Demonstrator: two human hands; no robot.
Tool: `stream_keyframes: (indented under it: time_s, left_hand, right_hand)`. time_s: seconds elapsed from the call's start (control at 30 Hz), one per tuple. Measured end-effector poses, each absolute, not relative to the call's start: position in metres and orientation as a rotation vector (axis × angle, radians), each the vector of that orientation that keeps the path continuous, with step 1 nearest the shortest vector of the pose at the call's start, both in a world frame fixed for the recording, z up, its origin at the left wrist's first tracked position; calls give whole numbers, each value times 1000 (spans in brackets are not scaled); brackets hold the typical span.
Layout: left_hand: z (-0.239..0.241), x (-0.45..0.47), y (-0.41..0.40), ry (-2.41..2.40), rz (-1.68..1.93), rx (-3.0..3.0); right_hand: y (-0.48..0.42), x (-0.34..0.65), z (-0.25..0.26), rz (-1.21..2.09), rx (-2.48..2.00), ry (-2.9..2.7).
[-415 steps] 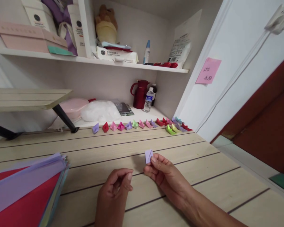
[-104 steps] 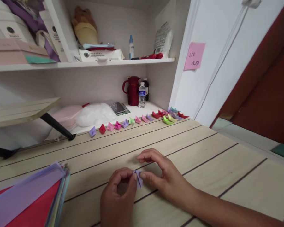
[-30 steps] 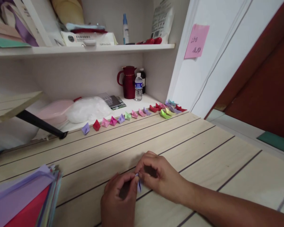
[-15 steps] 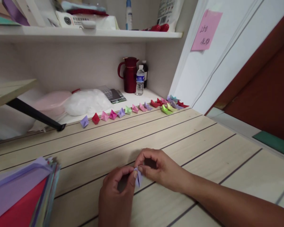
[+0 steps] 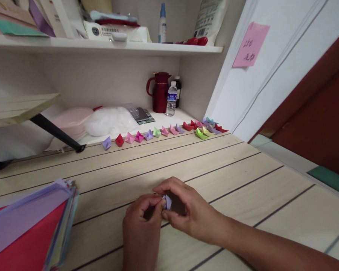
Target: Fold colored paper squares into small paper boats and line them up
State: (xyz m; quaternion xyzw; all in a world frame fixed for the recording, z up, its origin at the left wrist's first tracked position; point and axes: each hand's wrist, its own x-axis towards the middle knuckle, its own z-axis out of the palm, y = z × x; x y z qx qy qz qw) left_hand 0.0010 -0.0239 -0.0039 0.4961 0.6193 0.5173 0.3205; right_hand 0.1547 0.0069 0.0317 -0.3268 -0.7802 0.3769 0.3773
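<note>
A small folded lilac paper piece is pinched between both my hands, just above the pale wooden table. My left hand grips it from the left with thumb and fingers closed. My right hand curls over it from the right, fingertips pressed on the paper. Most of the piece is hidden by my fingers. A row of several small folded paper boats in purple, red, pink and green stands along the table's far edge.
A stack of coloured paper sheets lies at the near left. Behind the table, a white counter holds a dark red jug, a water bottle and a white plastic bag. A pink sticky note hangs on the wall.
The lilac paper went from held up in my right hand alone to pinched low between both hands. In the last second my fingers closed tighter round it and the view shifted slightly.
</note>
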Motion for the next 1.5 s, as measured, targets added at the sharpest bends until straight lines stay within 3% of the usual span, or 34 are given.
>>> stream_keyframes:
  time_s: [0.67, 0.9, 1.03, 1.5]
  left_hand:
    - [10, -4, -25, 1538, 1459, 1095]
    - [9, -6, -22, 1497, 1618, 1142]
    - [6, -7, -23, 1503, 1629, 1227]
    - [11, -12, -29, 1601, 1758, 1687]
  right_hand:
    - [26, 162, 22, 1161, -1021, -1677]
    - [20, 156, 31, 1734, -1014, -1253]
    - [14, 152, 33, 1855, -995, -1177]
    - [14, 153, 34, 1922, -825, -920]
